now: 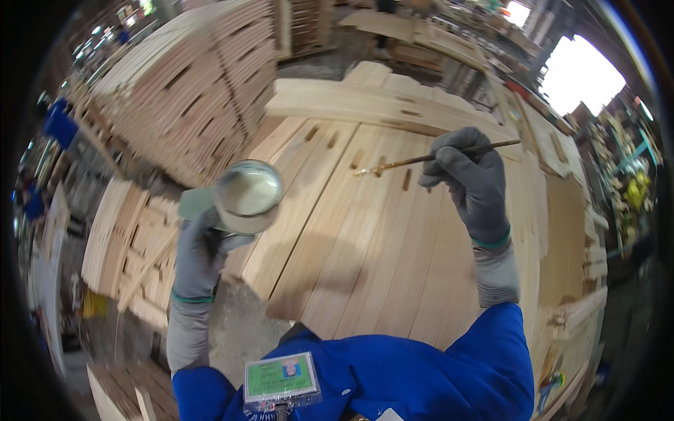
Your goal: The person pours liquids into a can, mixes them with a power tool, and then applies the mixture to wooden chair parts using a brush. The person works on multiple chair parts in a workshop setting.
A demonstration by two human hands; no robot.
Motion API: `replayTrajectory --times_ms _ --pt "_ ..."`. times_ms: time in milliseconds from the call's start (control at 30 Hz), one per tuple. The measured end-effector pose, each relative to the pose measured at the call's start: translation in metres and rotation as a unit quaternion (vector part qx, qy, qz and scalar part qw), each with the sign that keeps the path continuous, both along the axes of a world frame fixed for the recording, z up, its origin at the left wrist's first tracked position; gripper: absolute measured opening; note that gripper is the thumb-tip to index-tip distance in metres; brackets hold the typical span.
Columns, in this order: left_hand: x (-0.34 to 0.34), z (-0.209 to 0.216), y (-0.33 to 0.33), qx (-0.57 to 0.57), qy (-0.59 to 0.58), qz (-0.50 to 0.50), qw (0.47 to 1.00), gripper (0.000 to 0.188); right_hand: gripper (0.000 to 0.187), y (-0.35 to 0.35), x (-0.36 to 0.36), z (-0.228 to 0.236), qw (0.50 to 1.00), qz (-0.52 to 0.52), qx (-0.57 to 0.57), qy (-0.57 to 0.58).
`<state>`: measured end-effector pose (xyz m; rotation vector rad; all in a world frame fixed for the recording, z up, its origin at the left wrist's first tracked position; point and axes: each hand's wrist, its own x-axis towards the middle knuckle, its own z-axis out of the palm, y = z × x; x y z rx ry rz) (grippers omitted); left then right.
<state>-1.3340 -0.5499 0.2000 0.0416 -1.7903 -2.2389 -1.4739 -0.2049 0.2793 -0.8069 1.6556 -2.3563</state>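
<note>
My left hand (200, 256), in a grey glove, grips a round cup (248, 193) with a whitish paste or liquid inside. A pale green flat part sticks out on the cup's left side; whether it belongs to the cup I cannot tell. Closed round a thin brush (404, 163), my gloved right hand (467, 175) has the brush's wet, brownish tip pointing left. That tip is over pale wooden boards (379, 259) lying side by side, with oval slots near their far ends. Whether it touches the wood I cannot tell.
Across the boards' far ends lies a plank (337, 100) with slots. A tall stack of slotted boards (189, 84) rises at the far left. Shorter wooden pieces (116, 238) are piled left of my left hand. More timber (562, 238) lies along the right side.
</note>
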Motion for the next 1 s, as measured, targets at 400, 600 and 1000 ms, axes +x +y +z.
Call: replayTrajectory --times_ms 400,600,1000 --pt "0.071 0.029 0.053 -0.053 -0.067 0.075 0.993 0.034 0.011 -0.053 0.054 -0.006 0.965 0.144 0.160 0.152" --pt "0.062 0.025 0.061 0.026 -0.069 0.065 0.995 0.033 0.008 -0.062 0.052 -0.022 0.976 0.185 0.070 -0.092" --pt "0.002 -0.020 0.045 0.136 -0.078 -0.024 0.987 0.034 0.021 -0.083 -0.007 -0.073 0.931 0.134 -0.022 -0.339"
